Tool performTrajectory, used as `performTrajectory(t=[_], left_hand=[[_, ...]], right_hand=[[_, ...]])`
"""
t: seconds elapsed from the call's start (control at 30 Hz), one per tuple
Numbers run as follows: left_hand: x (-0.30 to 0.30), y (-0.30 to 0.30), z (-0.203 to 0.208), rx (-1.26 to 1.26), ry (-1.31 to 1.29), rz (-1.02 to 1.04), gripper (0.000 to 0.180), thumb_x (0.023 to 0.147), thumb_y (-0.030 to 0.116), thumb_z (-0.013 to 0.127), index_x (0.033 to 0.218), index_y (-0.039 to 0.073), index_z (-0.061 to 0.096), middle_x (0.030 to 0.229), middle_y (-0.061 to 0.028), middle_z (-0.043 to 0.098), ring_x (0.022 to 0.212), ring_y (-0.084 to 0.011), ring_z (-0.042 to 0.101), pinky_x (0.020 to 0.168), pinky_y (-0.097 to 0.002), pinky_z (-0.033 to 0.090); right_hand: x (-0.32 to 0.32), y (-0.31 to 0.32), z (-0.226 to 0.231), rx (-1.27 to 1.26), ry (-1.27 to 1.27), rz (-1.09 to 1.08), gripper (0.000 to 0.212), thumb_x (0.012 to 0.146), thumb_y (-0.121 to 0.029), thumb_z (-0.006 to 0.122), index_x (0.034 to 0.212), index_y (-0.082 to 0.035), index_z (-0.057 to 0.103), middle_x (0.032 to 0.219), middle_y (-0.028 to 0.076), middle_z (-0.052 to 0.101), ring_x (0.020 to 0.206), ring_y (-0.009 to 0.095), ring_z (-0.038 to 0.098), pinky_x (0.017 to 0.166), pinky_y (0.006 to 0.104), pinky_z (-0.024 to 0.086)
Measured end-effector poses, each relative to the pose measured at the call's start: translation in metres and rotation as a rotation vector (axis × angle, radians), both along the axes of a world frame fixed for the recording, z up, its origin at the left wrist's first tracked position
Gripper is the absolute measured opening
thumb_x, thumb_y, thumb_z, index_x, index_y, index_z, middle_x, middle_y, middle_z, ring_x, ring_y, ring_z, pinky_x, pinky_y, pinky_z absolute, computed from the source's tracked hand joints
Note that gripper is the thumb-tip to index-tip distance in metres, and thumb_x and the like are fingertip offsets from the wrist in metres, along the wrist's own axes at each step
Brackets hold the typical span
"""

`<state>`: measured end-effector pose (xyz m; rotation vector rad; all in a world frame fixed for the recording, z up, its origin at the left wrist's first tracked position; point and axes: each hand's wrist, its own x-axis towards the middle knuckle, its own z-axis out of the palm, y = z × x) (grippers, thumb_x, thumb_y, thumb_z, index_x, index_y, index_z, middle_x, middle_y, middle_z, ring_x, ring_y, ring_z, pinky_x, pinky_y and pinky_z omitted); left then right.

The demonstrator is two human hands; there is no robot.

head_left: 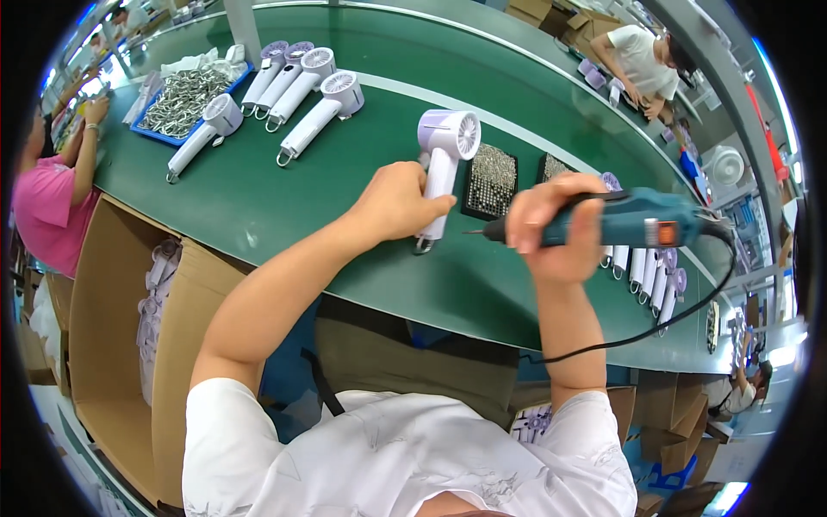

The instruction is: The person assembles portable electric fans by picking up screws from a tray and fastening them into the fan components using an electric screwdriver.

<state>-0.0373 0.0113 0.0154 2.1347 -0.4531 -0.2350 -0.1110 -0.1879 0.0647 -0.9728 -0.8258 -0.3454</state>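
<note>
While my left grip (pixel 396 202) clasps a white-and-lilac handheld fan (pixel 443 164), my right grip (pixel 556 220) wraps a teal-and-black power screwdriver (pixel 633 220)

I hold the fan by its handle over the smooth green table (pixel 284 202), round head away from me. The screwdriver's thin tip points left, near the handle yet apart from it. Beside the fan lies a black rectangular tray (pixel 479 213) of small silvery metal pieces. More white-and-lilac fans (pixel 310 129) lie to the left, near a blue tray (pixel 157 133) heaped with silver metal fittings.
</note>
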Motion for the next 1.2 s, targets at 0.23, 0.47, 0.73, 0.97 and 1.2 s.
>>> performTrajectory(t=[0.23,0.47,0.73,0.97,1.2], left_hand=[[-0.08,0.031,0.008,0.064,-0.372,0.182,0.037,0.074,0.021,0.085,0.082,0.001,0.056,0.072,-0.017,0.067,0.065,-0.0323,0.068,0.062,-0.0409,0.054],[-0.111,0.015,0.0,0.263,-0.536,0.189,0.044,0.07,0.019,0.091,0.084,0.003,0.053,0.076,-0.0152,0.062,0.065,-0.0344,0.063,0.058,-0.0439,0.049],[-0.13,-0.017,0.003,0.339,-0.618,0.091,0.049,0.07,0.026,0.094,0.086,0.003,0.054,0.075,-0.0136,0.06,0.065,-0.0329,0.061,0.057,-0.0421,0.049],[-0.06,-0.002,0.022,-0.178,-0.114,0.053,0.016,0.091,0.007,0.074,0.105,-0.001,0.073,0.084,-0.0053,0.073,0.06,-0.0046,0.057,0.051,-0.0191,0.044],[0.018,-0.013,0.029,-0.071,0.134,-0.475,0.065,0.073,-0.004,0.085,0.134,0.003,0.067,0.112,-0.0047,0.073,0.064,-0.0037,0.054,0.055,-0.0205,0.043]], right_hand=[[0.006,-0.033,0.045,-0.246,0.648,-0.387,0.02,0.089,-0.011,0.077,0.096,0.005,0.067,0.065,0.008,0.06,0.041,0.014,0.053,0.04,0.0302,0.044],[0.004,-0.028,0.003,-0.76,0.905,-0.336,0.03,0.086,-0.021,0.082,0.096,0.003,0.069,0.069,0.008,0.066,0.043,0.011,0.055,0.041,0.028,0.044],[0.008,-0.043,-0.024,-0.764,0.976,-0.345,0.026,0.087,-0.02,0.079,0.094,0.003,0.069,0.065,0.006,0.064,0.044,0.011,0.056,0.041,0.0278,0.045],[0.009,-0.053,-0.024,-0.783,1.002,-0.358,0.03,0.085,-0.024,0.082,0.092,0.002,0.068,0.064,0.005,0.064,0.045,0.01,0.057,0.041,0.0262,0.046],[0.009,-0.049,-0.023,-0.785,1.016,-0.367,0.027,0.087,-0.021,0.081,0.092,0.003,0.069,0.064,0.006,0.064,0.042,0.01,0.057,0.038,0.0254,0.044]])
